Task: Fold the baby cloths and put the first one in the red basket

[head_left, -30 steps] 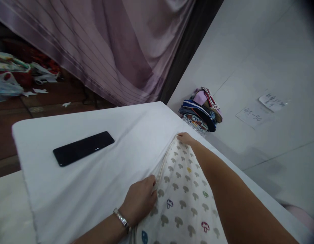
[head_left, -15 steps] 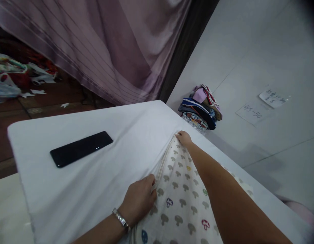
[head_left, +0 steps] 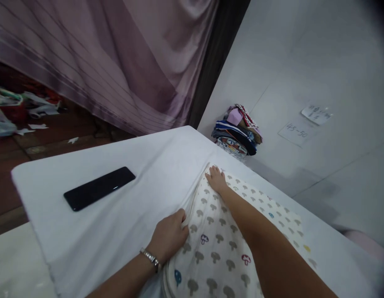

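Note:
A white cloth printed with small mushrooms (head_left: 238,231) lies folded on a table under a white cover (head_left: 142,165). My left hand (head_left: 170,238), with a metal bracelet at the wrist, is closed and pinches the cloth's left edge. My right hand (head_left: 215,179) lies flat with fingers stretched out on the cloth's far corner, pressing it down. My right forearm crosses over the cloth.
A black phone (head_left: 99,188) lies on the cover to the left. A pile of folded coloured clothes (head_left: 238,132) sits on the floor by the white wall, which bears paper notes (head_left: 293,132). A mauve curtain (head_left: 117,58) hangs behind; litter lies on the floor at the left.
My right hand has slid a little left and flattened on the cloth's far corner. More of the cloth now shows to the right of my arm. The view has shifted slightly.

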Demonstrator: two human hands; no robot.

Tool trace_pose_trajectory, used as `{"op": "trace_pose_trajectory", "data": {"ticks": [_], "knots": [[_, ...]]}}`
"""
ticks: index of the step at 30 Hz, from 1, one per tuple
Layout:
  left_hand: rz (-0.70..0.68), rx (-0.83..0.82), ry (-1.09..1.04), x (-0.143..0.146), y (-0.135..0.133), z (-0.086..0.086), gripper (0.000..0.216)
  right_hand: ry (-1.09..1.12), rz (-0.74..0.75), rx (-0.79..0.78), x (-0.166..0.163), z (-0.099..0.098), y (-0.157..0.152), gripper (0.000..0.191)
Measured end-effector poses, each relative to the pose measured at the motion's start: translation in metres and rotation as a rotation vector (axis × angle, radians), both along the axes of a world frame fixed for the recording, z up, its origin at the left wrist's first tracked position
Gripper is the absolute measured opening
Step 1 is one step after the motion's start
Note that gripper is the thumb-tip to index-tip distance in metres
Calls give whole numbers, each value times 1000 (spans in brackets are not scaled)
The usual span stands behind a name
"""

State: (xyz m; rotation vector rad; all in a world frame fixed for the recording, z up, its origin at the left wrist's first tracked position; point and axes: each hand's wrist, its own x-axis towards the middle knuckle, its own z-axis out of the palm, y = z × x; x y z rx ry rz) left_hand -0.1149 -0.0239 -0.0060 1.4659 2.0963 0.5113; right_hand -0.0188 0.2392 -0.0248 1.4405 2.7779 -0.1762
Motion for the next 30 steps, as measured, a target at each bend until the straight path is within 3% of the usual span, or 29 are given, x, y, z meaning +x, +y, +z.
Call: {"op": "trace_pose_trajectory", "data": {"ticks": [5, 9, 12, 16, 22, 30], "knots": [[7, -5, 11, -3, 2, -1, 8, 44, -35, -19, 6, 11, -35, 57], [-10, 15, 53, -5, 4, -4, 9, 109, 113, -26, 22, 6, -92, 58], [-15, 29, 71, -6, 6, -5, 8, 139, 144, -46, 28, 2, -122, 58], [7, 69, 33, -9, 9, -4, 7, 187, 97, -25, 29, 6, -142, 56], [-6, 86, 26, -13, 11, -7, 11, 227, 146, -32, 39, 12, -180, 49], [1, 66, 28, -19, 19, -7, 23, 264, 190, 13, 85, 18, -229, 48]]}}
